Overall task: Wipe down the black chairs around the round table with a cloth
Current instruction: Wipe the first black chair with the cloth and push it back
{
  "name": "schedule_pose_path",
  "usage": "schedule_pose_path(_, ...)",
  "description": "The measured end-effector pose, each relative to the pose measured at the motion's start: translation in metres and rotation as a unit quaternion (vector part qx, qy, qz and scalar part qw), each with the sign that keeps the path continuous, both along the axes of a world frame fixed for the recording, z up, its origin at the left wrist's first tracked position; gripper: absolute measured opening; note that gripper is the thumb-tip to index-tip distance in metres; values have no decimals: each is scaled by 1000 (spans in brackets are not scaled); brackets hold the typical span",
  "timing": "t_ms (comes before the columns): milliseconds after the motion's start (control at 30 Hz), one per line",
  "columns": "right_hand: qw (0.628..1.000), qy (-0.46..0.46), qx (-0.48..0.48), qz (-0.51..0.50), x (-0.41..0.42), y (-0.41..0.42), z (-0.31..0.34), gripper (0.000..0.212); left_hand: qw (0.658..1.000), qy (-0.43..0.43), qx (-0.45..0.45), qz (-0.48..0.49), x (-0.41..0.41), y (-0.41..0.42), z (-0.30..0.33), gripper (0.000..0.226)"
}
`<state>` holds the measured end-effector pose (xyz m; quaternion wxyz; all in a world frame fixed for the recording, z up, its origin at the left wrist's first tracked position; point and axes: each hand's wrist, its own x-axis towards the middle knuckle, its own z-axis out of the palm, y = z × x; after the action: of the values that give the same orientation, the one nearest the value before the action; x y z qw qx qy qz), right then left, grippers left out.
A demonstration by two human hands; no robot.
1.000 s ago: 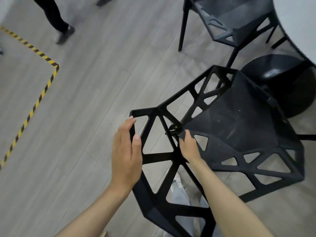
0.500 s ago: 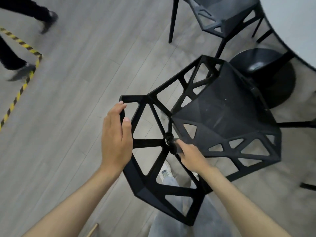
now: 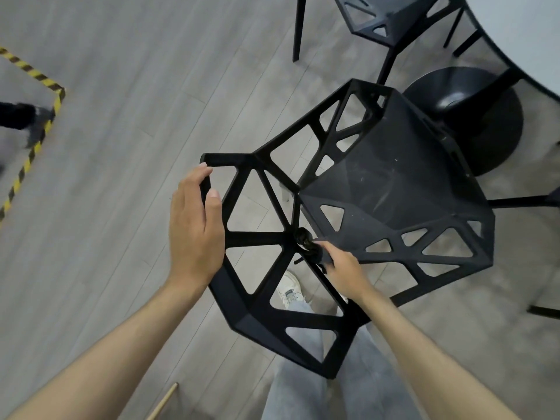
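Directly below the head camera stands a black chair (image 3: 394, 189) with an open lattice backrest of triangular cut-outs, its seat pointing toward the upper right. The left hand (image 3: 194, 228) rests on the left edge of the backrest frame, fingers straight and together along the outside, thumb lying on the front face of the bar; nothing is pinched. The right hand (image 3: 345, 271) reaches through near the hub where the backrest bars meet and grips a small, bunched black cloth (image 3: 309, 247) against the frame, fingers curled around it. The two hands are apart, one on each side of the backrest's central spokes.

Beyond the chair, at the upper right, the pale edge of the round worktop (image 3: 515, 31) curves into view, with its black pedestal base (image 3: 472, 116) on the floor just behind the chair's seat. A second black chair (image 3: 381, 22) stands at the top, partly tucked toward the worktop. Thin black legs of other furniture poke in at the right edge.

Through the lattice show the person's grey trousers (image 3: 303, 389) and a white shoe (image 3: 291, 287). The grey plank floor (image 3: 121, 86) carries a strip of yellow-and-black tape (image 3: 33, 150) at the left, beside a blurred dark shoe of another person (image 3: 18, 116). A light wooden stick (image 3: 163, 401) enters at the bottom edge.
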<state>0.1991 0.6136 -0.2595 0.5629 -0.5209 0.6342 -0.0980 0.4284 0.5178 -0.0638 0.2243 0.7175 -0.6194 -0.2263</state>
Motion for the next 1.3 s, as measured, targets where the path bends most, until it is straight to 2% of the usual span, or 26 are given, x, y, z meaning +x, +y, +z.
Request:
schedule_pose_path(167,994,96,21,51,-25,3,-12,54,1000,6,-1,1,1,0,-1,46)
schedule_pose_path(233,993,102,43,51,-25,-1,-13,50,1000,9,-2,2,1,0,-1,46)
schedule_pose_path(300,996,68,53,24,-23,-6,-10,44,1000,14,-2,5,1,0,-1,45)
schedule_pose_path(400,998,-37,46,-31,-9,-12,3,38,1000,26,-4,12,2,1,0,45)
schedule_pose_path(633,979,-143,3,-148,59,-72,41,26,997,71,-1,28,1,1,1,47)
schedule_pose_path(733,964,-177,-36,-193,87,-119,61,32,995,91,-2,28,1,1,1,50)
schedule_pose_path(833,965,-163,-52,-200,105,-163,66,30,994,107,-4,33,0,1,1,50)
schedule_pose_path(933,972,-132,-74,-179,108,-164,67,34,991,125,-10,36,1,2,0,48)
schedule_pose_path(1033,960,-194,-123,-162,110,-127,89,47,989,141,-14,39,1,2,0,46)
schedule_pose_path(1133,941,-264,-143,-154,109,-101,108,50,988,153,-13,36,2,2,0,44)
schedule_pose_path(1200,933,-254,-150,-207,105,-104,108,43,987,157,-16,32,2,2,1,43)
schedule_pose_path(1300,896,-199,-129,-376,103,-138,97,14,987,155,-19,33,0,2,2,43)
